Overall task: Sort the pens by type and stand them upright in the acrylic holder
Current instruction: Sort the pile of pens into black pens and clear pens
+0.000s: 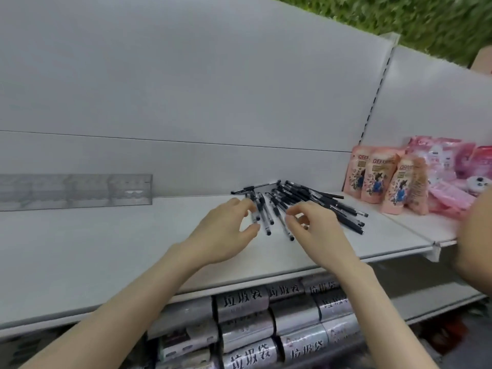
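Stretched over the shelf [106,249], the left hand [226,231] is held loosely open above the pens [306,199], which are heaped flat well right of the acrylic holder [77,191]. Whether one is pinched by the bunched fingers of the right hand [318,231] cannot be told through the blur.

The shelf [106,249] and the back panel [186,89] behind it look like painted sheet metal, pale grey, smooth and matt. The acrylic holder [80,191] at the shelf's rear left edge is clear hard plastic with a faint sheen. The pens [295,195] near the shelf's middle have smooth plastic barrels, some black and some see-through. By the shelf's right edge the pink pouches [378,182] are shiny printed plastic film, the rolls [245,328] below its front edge are wrapped in glossy silvery film, and the foliage [399,17] beyond the panel's top looks rough and leafy.
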Demonstrator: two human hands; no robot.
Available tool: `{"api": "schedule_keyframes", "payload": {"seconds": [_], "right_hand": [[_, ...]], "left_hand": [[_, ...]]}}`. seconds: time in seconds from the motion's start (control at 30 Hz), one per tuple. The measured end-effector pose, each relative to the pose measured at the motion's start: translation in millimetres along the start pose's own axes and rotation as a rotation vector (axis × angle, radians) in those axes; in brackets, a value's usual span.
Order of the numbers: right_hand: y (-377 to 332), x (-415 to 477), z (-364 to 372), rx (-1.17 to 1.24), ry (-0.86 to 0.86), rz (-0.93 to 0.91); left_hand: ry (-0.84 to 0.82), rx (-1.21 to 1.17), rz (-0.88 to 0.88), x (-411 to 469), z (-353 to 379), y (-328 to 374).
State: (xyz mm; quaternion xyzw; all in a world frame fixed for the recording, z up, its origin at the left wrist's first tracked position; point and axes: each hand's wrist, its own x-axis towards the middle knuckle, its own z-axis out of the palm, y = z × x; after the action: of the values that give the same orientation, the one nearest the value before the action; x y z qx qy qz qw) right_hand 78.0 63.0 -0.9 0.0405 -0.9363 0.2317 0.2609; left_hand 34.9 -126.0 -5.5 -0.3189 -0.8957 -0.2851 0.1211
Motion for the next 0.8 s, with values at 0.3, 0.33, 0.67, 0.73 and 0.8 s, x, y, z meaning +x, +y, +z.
{"api": "schedule_keyframes", "payload": {"seconds": [0.3, 0.33, 0.67, 0.73, 0.8], "right_hand": [[104, 86, -13, -0.116, -0.169, 0.009], [113, 95, -12, -0.126, -0.194, 0.002], [170, 157, 2, -0.277, -0.506, -0.109], [170, 168, 1, -0.206, -0.545, -0.119], [169, 177, 1, -0.126, -0.577, -0.132]], "left_hand": [[-0.194, 0.206, -0.137, 105, 63, 18], [-0.212, 0.248, -0.163, 111, 70, 20], [-0.132, 0.361, -0.379, 145, 121, 41], [-0.094, 0.371, -0.390, 150, 123, 45], [-0.072, 0.351, -0.412, 156, 122, 44]]}}
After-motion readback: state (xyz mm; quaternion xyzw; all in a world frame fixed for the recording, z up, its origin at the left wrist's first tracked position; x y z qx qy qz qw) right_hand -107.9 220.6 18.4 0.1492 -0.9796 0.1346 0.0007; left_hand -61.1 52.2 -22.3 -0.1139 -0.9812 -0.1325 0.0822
